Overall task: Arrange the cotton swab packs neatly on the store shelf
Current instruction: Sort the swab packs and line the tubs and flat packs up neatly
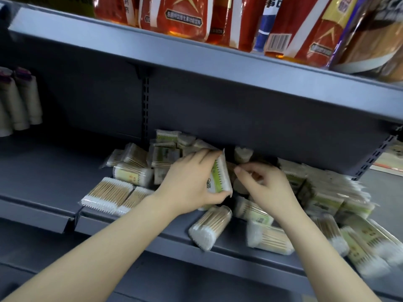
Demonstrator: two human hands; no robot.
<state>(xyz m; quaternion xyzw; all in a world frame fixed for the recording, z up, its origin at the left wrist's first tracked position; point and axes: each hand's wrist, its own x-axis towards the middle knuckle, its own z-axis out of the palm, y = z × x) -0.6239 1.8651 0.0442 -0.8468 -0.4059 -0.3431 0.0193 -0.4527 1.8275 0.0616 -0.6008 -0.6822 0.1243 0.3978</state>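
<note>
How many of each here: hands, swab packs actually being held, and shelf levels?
Hands: 2, left hand and right hand
Cotton swab pack clearly gripped: 1, in the left hand
Shelf levels: 2, upper shelf and lower shelf
Total: 5
The loose pile is too blurred to count.

Chinese print runs across a dark banner on the red bottle on the upper shelf, too blurred to read surely. A barcode shows on a white panel of another red bottle there. The purple pack at far right carries pale letters, roughly "SC". Green labels on the cotton swab packs are illegible.
</note>
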